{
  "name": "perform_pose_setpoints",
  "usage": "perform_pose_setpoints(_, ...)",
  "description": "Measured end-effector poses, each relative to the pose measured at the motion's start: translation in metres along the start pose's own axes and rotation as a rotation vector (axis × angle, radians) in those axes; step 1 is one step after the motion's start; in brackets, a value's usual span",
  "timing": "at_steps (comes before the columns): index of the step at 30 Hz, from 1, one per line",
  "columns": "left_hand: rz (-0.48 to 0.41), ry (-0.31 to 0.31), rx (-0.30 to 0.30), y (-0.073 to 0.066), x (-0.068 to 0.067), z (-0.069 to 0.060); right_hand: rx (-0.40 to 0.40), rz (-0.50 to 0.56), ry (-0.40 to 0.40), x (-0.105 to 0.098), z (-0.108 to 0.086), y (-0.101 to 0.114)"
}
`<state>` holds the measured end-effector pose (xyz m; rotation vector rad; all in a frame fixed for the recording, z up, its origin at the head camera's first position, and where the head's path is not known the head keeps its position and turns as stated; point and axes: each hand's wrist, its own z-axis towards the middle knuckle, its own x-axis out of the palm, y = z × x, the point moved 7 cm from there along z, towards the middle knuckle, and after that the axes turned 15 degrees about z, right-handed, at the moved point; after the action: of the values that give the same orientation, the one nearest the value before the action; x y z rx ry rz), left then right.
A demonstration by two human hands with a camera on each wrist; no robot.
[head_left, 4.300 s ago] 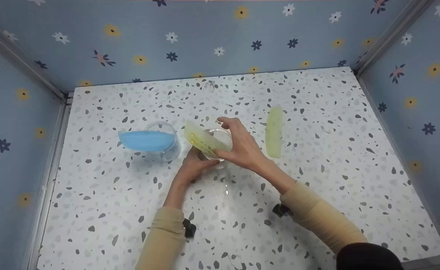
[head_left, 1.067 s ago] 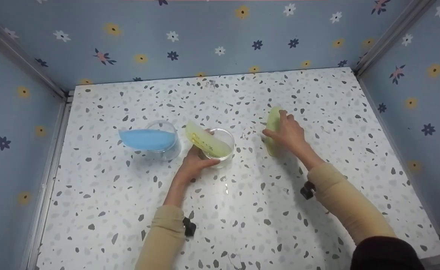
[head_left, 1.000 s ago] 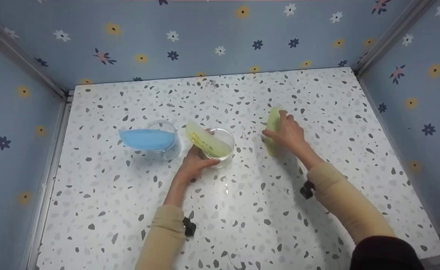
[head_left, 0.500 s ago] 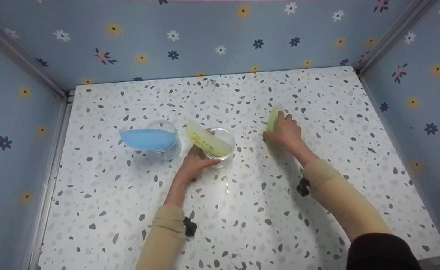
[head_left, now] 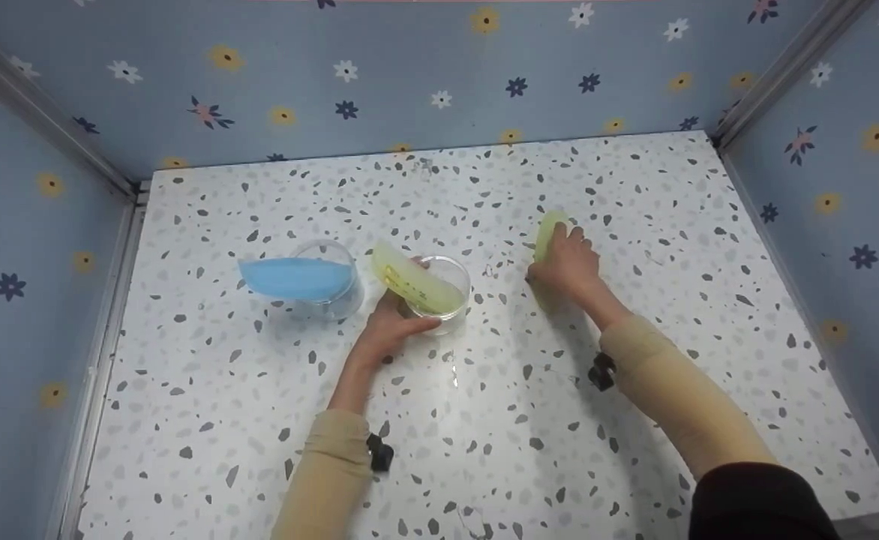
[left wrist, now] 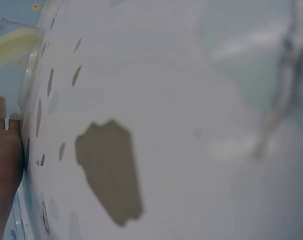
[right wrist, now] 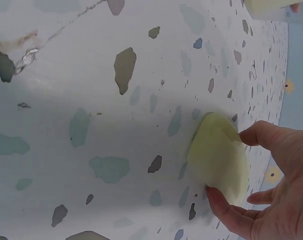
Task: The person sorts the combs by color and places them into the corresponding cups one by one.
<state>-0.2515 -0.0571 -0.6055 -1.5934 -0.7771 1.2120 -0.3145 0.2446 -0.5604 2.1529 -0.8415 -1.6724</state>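
Observation:
In the head view my left hand (head_left: 388,327) grips a clear cup (head_left: 451,324), its thumb on the near side and its fingers round the far left. A yellow-green, half-moon-shaped comb (head_left: 413,285) with gold marks leans in that cup and sticks out to the left. In the left wrist view, the comb's lower edge looks finely toothed. On the right, my right hand (head_left: 574,262) pinches a second yellow-green comb (right wrist: 219,155) that lies on the table. Thumb and fingers meet its opposite edges, and the hand covers part of it in the head view.
To the left stands another clear cup (head_left: 346,304) with a blue half-moon-shaped comb (head_left: 295,278) across its top. The speckled white table (head_left: 207,390) is bounded by flower-patterned blue panels (head_left: 394,67) at the back and both sides.
My right hand has left the comb in the cup and gone right to the one on the table, its fingers now closing on that comb. The left hand stays at the cup.

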Motion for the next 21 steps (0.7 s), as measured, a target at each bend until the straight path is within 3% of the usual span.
perform_pose_setpoints(21,-0.028,0.004,0.002,0.0032,0.0012,0.0009,0.075,-0.008,0.103,-0.0081,0.0001,0.0017)
